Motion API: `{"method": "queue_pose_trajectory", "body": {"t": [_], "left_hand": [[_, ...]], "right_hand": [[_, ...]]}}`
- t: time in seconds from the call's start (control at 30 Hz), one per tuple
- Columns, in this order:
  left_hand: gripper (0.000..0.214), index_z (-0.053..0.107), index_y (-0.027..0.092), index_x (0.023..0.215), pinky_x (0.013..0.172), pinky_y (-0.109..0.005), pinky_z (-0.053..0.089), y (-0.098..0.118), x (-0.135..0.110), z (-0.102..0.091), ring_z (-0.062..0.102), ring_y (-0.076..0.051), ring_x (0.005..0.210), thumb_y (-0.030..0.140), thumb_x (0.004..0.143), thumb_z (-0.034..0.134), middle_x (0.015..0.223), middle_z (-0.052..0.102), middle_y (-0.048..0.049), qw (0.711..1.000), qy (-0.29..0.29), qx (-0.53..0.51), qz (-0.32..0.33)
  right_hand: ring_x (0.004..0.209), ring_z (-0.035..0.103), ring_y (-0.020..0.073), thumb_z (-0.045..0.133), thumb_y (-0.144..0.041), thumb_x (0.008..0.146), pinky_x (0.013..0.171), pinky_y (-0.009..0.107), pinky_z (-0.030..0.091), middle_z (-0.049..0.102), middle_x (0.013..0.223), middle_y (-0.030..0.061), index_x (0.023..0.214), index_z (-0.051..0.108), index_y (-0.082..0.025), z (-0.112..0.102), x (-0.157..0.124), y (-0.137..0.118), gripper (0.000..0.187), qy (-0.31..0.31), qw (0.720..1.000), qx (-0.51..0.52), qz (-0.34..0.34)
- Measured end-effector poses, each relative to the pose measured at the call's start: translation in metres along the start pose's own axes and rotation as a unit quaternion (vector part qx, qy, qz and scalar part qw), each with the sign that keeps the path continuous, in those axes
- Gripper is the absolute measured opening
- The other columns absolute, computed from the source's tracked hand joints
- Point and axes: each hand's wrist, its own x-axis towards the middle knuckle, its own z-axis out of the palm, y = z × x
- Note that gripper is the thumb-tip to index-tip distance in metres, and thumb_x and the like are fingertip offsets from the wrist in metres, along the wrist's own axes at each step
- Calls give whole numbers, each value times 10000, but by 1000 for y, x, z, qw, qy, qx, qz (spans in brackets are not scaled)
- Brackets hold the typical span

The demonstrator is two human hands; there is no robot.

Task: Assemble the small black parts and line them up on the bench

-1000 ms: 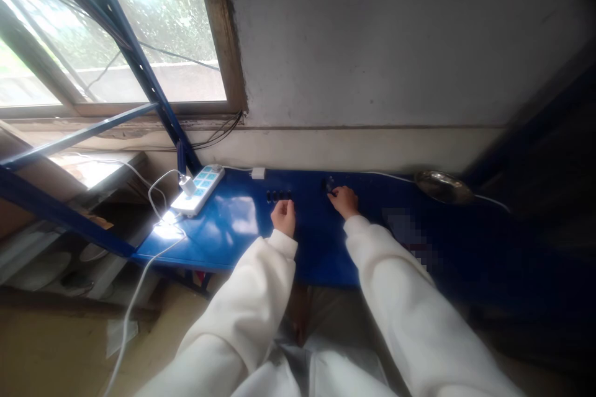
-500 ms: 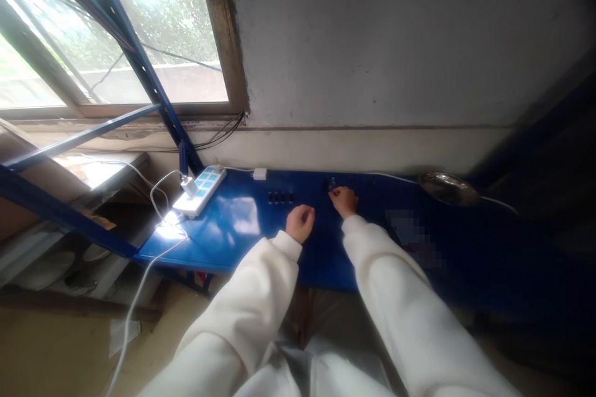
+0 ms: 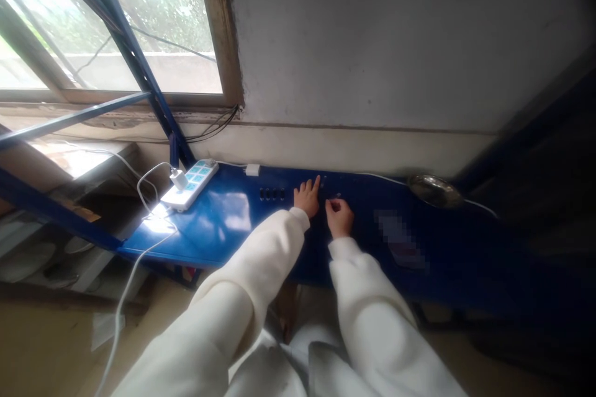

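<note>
My left hand [image 3: 306, 198] is on the blue tabletop [image 3: 205, 242] with its fingers spread and its index finger stretched toward the back edge. Beside that fingertip lies a tiny clear piece [image 3: 323, 185]. My right hand [image 3: 339, 219] is closed in a pinch just to the right and nearer to me; whatever its fingertips hold is too small to make out. Another small clear piece [image 3: 338, 196] shows just beyond the right fingers. Left of my left hand, several small dark pieces with pale ends [image 3: 272, 194] stand in a row.
A white power strip [image 3: 190, 185] with a plugged-in charger lies at the left. Behind the row is a white adapter [image 3: 252, 170]. A shiny metal oval object [image 3: 435, 191] and a blurred-out flat item [image 3: 400, 239] are at the right. A white cable [image 3: 128, 285] hangs over the front edge.
My left hand has opened from a curled pose and reached forward across the tabletop. My right hand has drawn back toward me, still pinched. The view has shifted slightly.
</note>
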Motion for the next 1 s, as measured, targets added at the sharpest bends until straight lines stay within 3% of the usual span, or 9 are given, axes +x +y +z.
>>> {"method": "queue_pose_trajectory", "body": {"t": [0.13,0.27,0.4,0.53,0.63,0.73,1.0], "left_hand": [[524,325,177,1346,915,-498,323,-2,10,4,397,-306,1141,226,835,432,1294,422,-164,999,-18,46,16],[305,505,126,1137,879,-436,350,-2,17,1,477,-273,1037,193,854,413,1086,550,-156,997,-5,53,51],[174,555,124,969,844,-411,373,-1,15,-2,528,-256,954,167,821,474,985,592,-146,999,10,25,22],[91,563,145,861,760,-348,421,-2,-6,-3,567,-203,819,184,807,501,865,619,-100,990,77,-111,-41],[81,560,161,840,690,-272,442,-5,-27,-11,560,-141,720,226,805,526,796,617,-45,954,151,-257,-39],[110,570,155,824,678,-247,448,-8,-43,-25,553,-120,698,260,800,547,780,615,-38,927,190,-323,-21],[96,605,166,834,701,-277,439,-15,-52,-52,554,-141,719,242,793,564,797,633,-44,956,172,-229,56]], "right_hand": [[703,607,177,515,-329,752,712,277,451,675,797,90,783,604,-153,0,1,-1,200,4,1000,3,-7],[699,607,174,515,-320,753,712,276,450,672,779,80,778,599,-159,1,0,-2,183,-4,1000,1,-15],[716,608,179,503,-316,762,715,280,444,674,791,85,783,598,-160,1,0,-3,183,-14,1000,-8,-13],[707,598,178,504,-308,763,709,291,419,674,786,80,764,590,-165,3,-1,-2,167,-19,999,-16,-34],[710,580,190,517,-299,756,705,309,378,663,737,67,724,580,-168,3,-1,-2,149,-16,996,-56,-70],[710,556,191,508,-278,766,708,315,327,645,693,51,697,571,-170,3,-3,-3,142,-21,987,-102,-122],[693,513,173,493,-236,790,683,303,251,618,650,34,649,543,-176,1,-7,-10,161,-44,961,-164,-216]]}}
